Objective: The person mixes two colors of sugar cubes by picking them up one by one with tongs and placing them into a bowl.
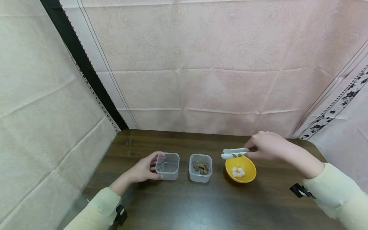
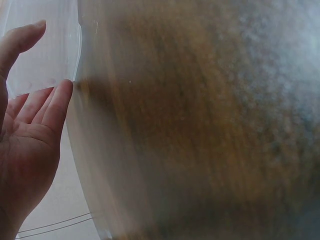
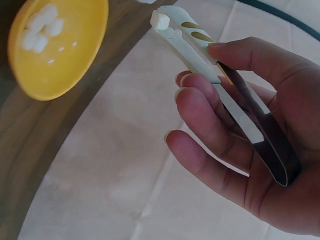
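Observation:
My left hand (image 1: 145, 168) grips an empty clear plastic container (image 1: 170, 175) from its left side, thumb near and fingers far; the left wrist view catches that hand (image 2: 37, 120) at the container's wall (image 2: 50, 65). In my right hand (image 1: 265, 145) is a pair of small tongs (image 1: 234, 152) with pale tips, over the back rim of a yellow bowl (image 1: 250, 174). The right wrist view has thumb and fingers pinching these tongs (image 3: 235, 105), and a white cube (image 3: 160, 21) sits between their tips. Several white cubes (image 1: 238, 172) lie in the bowl.
Between the left container and the bowl stands a second clear container (image 1: 200, 179) holding several brown cubes (image 1: 201, 168). All stand on a dark wooden table (image 1: 184, 201). Pale cloth (image 1: 201, 95) hangs behind the table and at both sides.

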A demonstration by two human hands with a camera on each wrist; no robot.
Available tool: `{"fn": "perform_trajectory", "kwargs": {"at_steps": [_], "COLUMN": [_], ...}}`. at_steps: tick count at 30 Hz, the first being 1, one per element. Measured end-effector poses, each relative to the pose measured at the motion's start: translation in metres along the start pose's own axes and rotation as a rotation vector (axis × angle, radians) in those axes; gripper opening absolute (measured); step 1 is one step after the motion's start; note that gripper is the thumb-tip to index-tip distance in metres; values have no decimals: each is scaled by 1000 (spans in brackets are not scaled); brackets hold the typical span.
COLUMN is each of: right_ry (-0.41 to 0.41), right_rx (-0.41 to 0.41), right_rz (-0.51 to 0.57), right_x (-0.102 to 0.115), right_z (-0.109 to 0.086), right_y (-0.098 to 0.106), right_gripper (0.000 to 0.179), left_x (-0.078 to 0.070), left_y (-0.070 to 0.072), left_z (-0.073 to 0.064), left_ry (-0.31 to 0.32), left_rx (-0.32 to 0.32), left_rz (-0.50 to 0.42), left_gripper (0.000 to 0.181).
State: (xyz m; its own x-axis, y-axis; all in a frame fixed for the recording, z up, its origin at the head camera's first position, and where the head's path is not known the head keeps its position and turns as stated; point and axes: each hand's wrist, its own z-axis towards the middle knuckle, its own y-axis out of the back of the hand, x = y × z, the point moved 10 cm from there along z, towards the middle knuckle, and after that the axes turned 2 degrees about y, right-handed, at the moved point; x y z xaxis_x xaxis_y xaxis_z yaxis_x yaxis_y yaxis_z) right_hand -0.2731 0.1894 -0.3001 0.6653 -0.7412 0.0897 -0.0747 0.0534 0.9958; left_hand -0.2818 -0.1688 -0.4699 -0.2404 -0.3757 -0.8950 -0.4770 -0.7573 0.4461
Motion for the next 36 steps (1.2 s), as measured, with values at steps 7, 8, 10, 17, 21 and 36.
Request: {"fn": "perform_trajectory", "kwargs": {"at_steps": [7,8,10,17,21,36], "right_ry": [-54,-57,-71,-104,-114,-161], "right_rx": [27,32,46,77,92,193], "right_rz": [39,47,64,121,138,183], "right_x": [-21,-24,-28,-39,-43,-48], "right_z": [-11,-12,-14,-17,-15,-9], "right_y": [-15,-17,-23,-42,-52,-80], "right_gripper": [24,23,24,22,17,10], "left_x": [0,0,1,1,2,4], "left_y": [0,0,0,0,0,1], "left_z": [0,0,0,0,-1,0], "left_ry": [2,2,5,13,18,18], "left_rx": [-2,-2,-3,-4,-5,-3], "left_rz": [15,15,17,35,41,51], "left_gripper": [83,83,83,83,83,85]}}
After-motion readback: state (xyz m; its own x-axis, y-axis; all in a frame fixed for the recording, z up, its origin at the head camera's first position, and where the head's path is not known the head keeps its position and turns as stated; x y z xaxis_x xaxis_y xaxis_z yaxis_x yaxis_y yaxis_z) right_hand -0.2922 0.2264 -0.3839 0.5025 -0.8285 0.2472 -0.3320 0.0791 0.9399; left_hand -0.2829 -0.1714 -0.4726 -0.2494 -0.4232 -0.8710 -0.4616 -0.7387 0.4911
